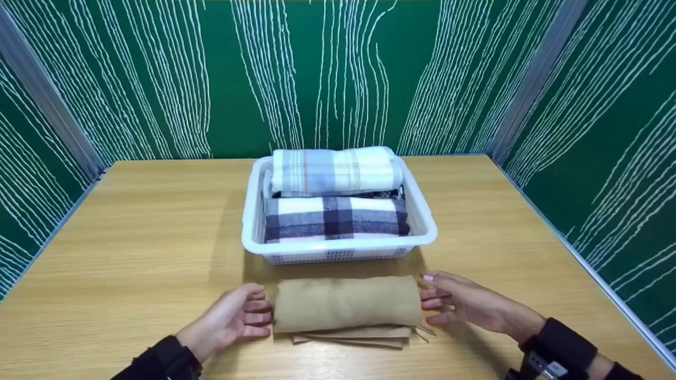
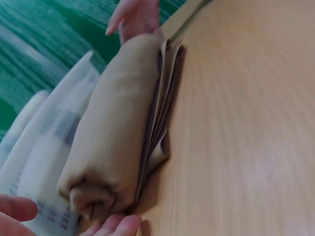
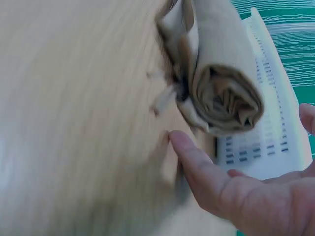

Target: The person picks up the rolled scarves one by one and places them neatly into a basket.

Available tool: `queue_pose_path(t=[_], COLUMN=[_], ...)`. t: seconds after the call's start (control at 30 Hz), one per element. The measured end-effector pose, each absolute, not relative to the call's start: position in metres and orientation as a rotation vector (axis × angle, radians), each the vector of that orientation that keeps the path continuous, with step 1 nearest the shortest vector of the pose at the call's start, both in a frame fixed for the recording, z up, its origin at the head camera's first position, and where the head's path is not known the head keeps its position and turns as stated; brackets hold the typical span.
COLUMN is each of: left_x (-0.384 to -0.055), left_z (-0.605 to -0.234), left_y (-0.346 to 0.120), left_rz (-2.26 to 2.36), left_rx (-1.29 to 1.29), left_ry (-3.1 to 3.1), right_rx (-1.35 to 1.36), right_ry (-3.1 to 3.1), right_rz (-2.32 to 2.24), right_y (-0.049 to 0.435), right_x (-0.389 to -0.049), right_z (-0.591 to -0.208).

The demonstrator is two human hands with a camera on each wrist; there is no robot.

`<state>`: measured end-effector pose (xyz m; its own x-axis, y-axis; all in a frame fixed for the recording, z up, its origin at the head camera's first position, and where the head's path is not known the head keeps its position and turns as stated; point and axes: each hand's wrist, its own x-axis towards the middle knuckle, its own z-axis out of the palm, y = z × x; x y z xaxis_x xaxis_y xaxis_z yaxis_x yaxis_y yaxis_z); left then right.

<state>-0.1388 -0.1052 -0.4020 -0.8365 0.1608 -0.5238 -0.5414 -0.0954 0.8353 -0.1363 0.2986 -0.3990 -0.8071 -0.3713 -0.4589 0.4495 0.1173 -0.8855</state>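
Note:
A tan cloth (image 1: 348, 303), rolled into a thick bundle, lies crosswise on the table at the front. Its loose folded end (image 1: 364, 335) sticks out on the near side, and thin ties (image 3: 163, 100) hang from its right end. My left hand (image 1: 232, 316) is at the roll's left end, fingertips close to it; whether they touch is unclear. By the right end is my right hand (image 1: 470, 303), thumb up and fingers extended, with a small gap to the cloth in the right wrist view. Neither hand grips the roll.
Behind the roll stands a white plastic basket (image 1: 340, 245). Inside are a rolled white-and-blue plaid cloth (image 1: 338, 171) and a dark purple-and-white checked one (image 1: 364, 217). Green panels with white streaks (image 1: 222, 79) border the wooden table (image 1: 158, 221) at the back and sides.

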Motion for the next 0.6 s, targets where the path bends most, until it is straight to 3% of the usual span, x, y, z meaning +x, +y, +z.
queue_pose_path(t=[0.6], left_x=[-0.132], left_z=[-0.408], left_y=[-0.058], left_rz=[1.979], left_rx=[-0.369], left_ry=[1.845], right_rx=[0.083], right_ry=[1.824], right_rz=[-1.89], right_y=[0.243], right_x=[-0.131], right_z=[-0.42])
